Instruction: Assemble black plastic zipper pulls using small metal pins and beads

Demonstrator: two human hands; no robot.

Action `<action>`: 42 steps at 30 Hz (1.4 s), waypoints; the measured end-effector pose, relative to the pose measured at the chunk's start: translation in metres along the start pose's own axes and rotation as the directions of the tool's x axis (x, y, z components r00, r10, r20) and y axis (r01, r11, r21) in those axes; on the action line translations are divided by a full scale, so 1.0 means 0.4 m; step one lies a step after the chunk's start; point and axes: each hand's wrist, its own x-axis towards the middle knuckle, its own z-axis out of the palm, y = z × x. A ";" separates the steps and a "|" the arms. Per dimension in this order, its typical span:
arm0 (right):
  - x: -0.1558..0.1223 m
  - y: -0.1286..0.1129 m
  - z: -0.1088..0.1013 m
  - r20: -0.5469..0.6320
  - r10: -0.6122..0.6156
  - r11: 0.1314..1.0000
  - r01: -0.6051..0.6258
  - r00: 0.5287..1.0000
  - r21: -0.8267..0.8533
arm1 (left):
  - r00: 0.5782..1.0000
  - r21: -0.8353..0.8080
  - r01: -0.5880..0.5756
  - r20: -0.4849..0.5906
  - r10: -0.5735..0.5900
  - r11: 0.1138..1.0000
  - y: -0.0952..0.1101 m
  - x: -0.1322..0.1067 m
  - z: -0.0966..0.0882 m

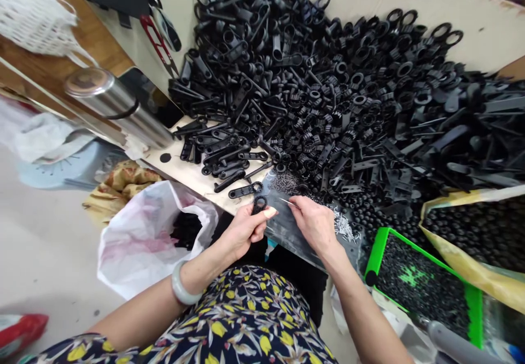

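My left hand (241,234) is closed around a black plastic part with a ring-shaped end (259,204); the rest of that part is hidden by my fingers. A pale covering wraps the tip of the left thumb. Just to the right, my right hand (318,224) pinches a thin, pointed metal tool (285,201), its tip toward the left hand but apart from it. Beyond the hands lies a small heap of tiny metal pieces (285,182). Beside the right hand are silvery pins (346,226). Several black lever-like parts (229,159) lie on the board at left.
A large pile of black plastic parts (303,85) covers the back. At right stands a green tray (375,249) of small black pieces, near a yellow-edged sack (459,263). A steel flask (141,120), red-handled snips (158,41) and a white bag (135,243) are at left.
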 end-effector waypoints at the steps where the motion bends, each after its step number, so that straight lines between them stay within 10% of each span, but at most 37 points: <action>1: 0.003 0.001 0.001 0.018 0.003 0.999 -0.002 1.000 -0.040 | 1.000 -0.024 0.013 0.010 -0.013 1.000 -0.001 0.002 -0.003; 10: -0.002 -0.002 -0.011 0.016 0.003 1.000 -0.003 1.000 -0.010 | 0.996 -0.093 0.060 0.066 -0.054 0.994 -0.006 0.013 -0.014; 18: -0.041 -0.047 -0.034 0.051 0.101 0.778 -0.111 0.994 0.618 | 0.998 -0.055 0.004 0.055 -0.001 0.998 -0.002 -0.013 0.004; 42: -0.059 -0.074 -0.038 -0.003 0.099 0.747 -0.072 0.995 0.661 | 0.996 0.033 -0.060 0.072 0.057 0.998 -0.004 -0.034 0.025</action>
